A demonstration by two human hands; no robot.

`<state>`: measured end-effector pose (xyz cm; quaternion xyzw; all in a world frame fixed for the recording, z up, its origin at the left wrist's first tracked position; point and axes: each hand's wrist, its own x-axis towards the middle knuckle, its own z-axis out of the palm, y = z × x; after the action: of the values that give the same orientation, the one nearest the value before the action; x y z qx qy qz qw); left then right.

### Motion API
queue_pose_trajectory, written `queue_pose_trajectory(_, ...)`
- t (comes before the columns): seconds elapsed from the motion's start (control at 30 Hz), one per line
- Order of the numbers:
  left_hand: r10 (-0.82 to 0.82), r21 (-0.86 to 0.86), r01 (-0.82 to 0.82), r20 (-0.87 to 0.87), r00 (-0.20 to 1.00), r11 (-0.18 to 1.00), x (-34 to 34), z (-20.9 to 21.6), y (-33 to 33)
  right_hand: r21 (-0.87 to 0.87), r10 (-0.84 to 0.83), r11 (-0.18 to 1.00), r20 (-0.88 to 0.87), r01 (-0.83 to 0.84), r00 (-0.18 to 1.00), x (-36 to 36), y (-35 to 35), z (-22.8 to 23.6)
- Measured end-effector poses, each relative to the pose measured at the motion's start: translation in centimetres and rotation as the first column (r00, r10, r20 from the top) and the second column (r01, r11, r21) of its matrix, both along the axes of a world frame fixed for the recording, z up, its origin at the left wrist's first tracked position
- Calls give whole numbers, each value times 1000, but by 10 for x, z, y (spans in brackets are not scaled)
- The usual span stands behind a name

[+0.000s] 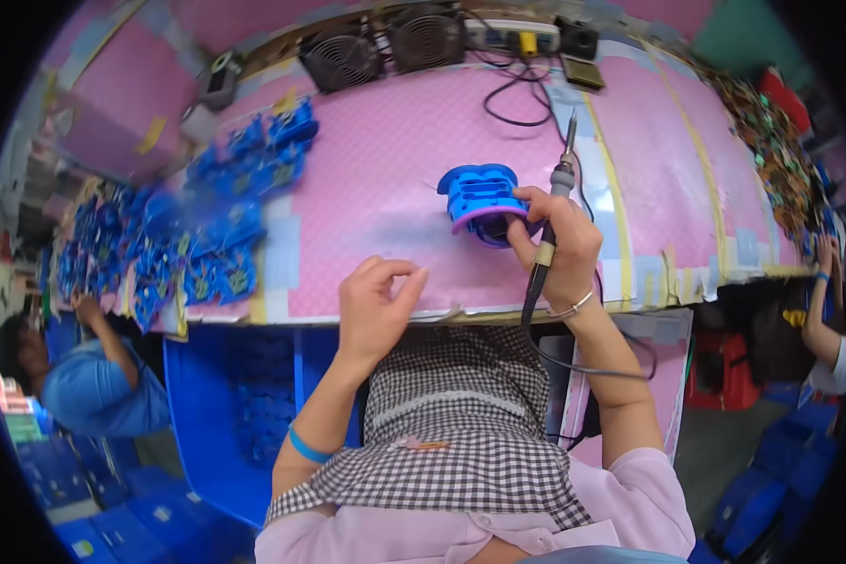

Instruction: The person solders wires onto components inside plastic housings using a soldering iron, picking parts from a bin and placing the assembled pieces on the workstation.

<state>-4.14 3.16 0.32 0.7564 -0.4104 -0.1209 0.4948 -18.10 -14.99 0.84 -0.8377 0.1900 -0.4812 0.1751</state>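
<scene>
A blue plastic housing [484, 191] with a curved purple rim is held just above the pink work surface. My right hand [564, 249] grips its right side between thumb and fingers. The same hand also holds a soldering iron [562, 179], whose metal tip points up and away from me. The iron's dark cord runs down past my right wrist. My left hand [379, 305] hovers near the table's front edge, to the left of the housing. Its fingers are curled with the thumb close to the index finger, and I see nothing in them.
Many blue housings with wires [221, 221] are heaped at the left. Two black fans [341, 58] and a power strip [512, 36] line the back. A heap of small parts [766, 141] lies far right. A blue bin [226, 404] sits below the table; co-workers are on both sides.
</scene>
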Motion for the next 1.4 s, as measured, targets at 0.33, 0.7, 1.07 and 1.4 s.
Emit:
queue_pose_trajectory(0.33, -201, 301, 160, 112, 973, 940, -10, 7, -39, -126, -151, 984, -240, 124, 959, 36, -41, 24)
queue_pose_trajectory(0.7, -85, 187, 41, 233, 969, 982, -17, -13, -19, 188, 237, 963, -232, -195, 944, 6, -38, -20)
queue_pose_trajectory(1.07, 54, 202, -123, 320, 946, 972, 16, -7, 12, -119, 84, 988, -160, -103, 984, 39, -18, -38)
queue_pose_trajectory(1.4, 59, 182, -127, 339, 939, 975, 20, -9, 7, 271, 367, 901, -63, -338, 928, 44, -23, -47)
